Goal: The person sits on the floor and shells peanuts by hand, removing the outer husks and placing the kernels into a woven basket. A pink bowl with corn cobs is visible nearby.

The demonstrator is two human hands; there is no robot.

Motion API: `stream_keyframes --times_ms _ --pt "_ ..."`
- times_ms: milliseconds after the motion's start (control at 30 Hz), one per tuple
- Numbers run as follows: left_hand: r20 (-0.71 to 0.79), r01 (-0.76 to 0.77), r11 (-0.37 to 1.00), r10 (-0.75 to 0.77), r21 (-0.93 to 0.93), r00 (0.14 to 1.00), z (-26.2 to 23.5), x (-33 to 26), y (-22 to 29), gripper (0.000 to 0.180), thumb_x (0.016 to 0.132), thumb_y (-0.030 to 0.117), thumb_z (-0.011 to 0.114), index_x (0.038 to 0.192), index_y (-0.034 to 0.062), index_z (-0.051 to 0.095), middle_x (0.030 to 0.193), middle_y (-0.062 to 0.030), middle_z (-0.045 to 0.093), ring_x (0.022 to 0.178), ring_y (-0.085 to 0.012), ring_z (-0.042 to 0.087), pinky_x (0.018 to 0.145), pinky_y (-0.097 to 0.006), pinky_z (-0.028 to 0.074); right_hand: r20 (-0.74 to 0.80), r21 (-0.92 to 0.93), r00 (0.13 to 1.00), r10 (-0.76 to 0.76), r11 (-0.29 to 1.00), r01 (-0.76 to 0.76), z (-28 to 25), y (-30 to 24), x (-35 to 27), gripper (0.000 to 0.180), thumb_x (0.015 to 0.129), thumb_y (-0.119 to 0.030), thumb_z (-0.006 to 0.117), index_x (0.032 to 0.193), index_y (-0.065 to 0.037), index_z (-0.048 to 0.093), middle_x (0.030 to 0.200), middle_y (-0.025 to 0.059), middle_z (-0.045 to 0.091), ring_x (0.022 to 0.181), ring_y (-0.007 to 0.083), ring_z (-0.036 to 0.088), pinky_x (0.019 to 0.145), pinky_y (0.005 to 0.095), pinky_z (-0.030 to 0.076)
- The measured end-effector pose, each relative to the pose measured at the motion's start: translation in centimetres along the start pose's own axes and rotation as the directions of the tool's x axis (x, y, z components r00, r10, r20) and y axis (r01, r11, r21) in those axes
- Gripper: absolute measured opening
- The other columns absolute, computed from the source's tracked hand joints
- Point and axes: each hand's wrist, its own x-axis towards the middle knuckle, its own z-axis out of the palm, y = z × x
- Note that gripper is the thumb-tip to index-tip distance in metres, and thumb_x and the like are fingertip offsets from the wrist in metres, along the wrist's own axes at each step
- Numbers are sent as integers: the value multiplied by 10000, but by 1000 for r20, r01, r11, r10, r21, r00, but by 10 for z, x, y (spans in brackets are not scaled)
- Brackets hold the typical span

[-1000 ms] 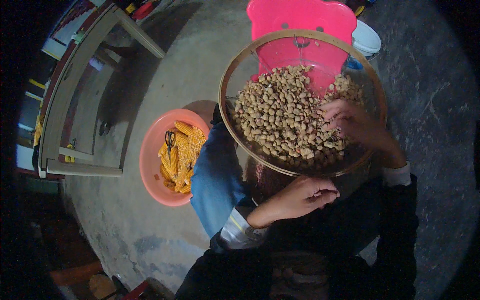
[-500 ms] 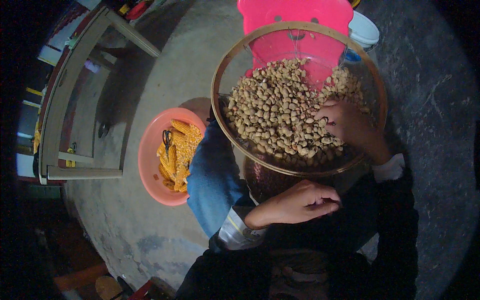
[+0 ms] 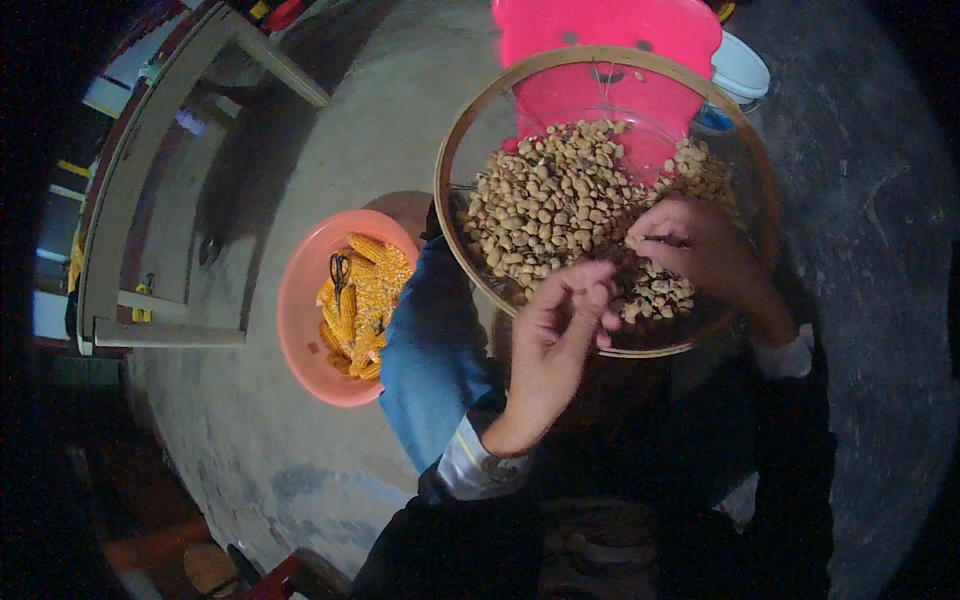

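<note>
A round sieve with a wooden rim [image 3: 462, 118] and a see-through mesh bottom holds a broad heap of unshelled peanuts [image 3: 550, 190]. Over the right part of the heap, my right hand [image 3: 695, 245] is closed, thumb and fingertips pinching what looks like a peanut [image 3: 632, 242]. My left hand [image 3: 555, 335] is raised over the sieve's near rim, palm turned toward the right hand. Its fingers are loosely bent and apart, with nothing visible in them. The fingertips of the two hands are a short way apart.
Beneath the sieve's far side stands a pink plastic chair [image 3: 600, 25]. A pale bucket [image 3: 740, 70] is beside it. On the floor to the left, an orange-pink basin [image 3: 300, 340] holds corn cobs, loose kernels and dark-handled scissors [image 3: 339, 270]. A wooden table frame [image 3: 150, 180] stands farther left.
My left hand has risen from my lap to the near rim, its fingers spreading. My right hand has lifted slightly from the peanuts, now with a peanut pinched at its fingertips.
</note>
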Motion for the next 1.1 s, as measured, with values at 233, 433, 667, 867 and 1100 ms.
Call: stream_keyframes --times_ms 233,433,667,867,1100 --pt "-28 -173 984 174 40 984 -6 7 -9 236 909 86 573 1133 13 562 993 -32 614 852 -95 577 765 -218 470 14 43 963 -269 962 268 22 -33 -11 158 790 -6 660 944 -29 631 850 60 608 805 140 613 731 262 506" --pt "16 87 938 -86 -335 996 -4 6 -3 204 930 116 545 1112 26 564 985 -35 630 859 -74 595 779 -197 485 -18 357 987 -161 921 156 31 -29 -18 219 777 -37 695 983 -39 620 873 42 592 804 116 592 692 241 485" --pt "81 215 816 -204 -536 976 -4 6 -5 195 943 150 521 1105 49 561 969 -14 616 827 -54 598 731 -177 520 -53 208 997 -60 976 70 32 -38 -19 181 759 15 683 932 -22 644 914 43 591 823 88 572 689 219 460" --pt "99 218 826 -196 -519 976 -3 9 -6 210 942 149 522 1122 48 553 985 -10 612 828 -57 594 728 -178 521 -137 147 977 -166 971 186 38 -30 -21 160 789 -94 686 943 -68 651 905 22 598 766 89 558 644 228 436" --pt "26 122 875 -125 -468 992 1 8 -8 269 946 161 517 1186 38 525 1091 -31 591 939 -92 580 780 -214 502 -196 182 968 -160 964 196 46 -33 -22 118 809 -74 663 914 -57 613 854 17 622 717 68 536 631 223 430"
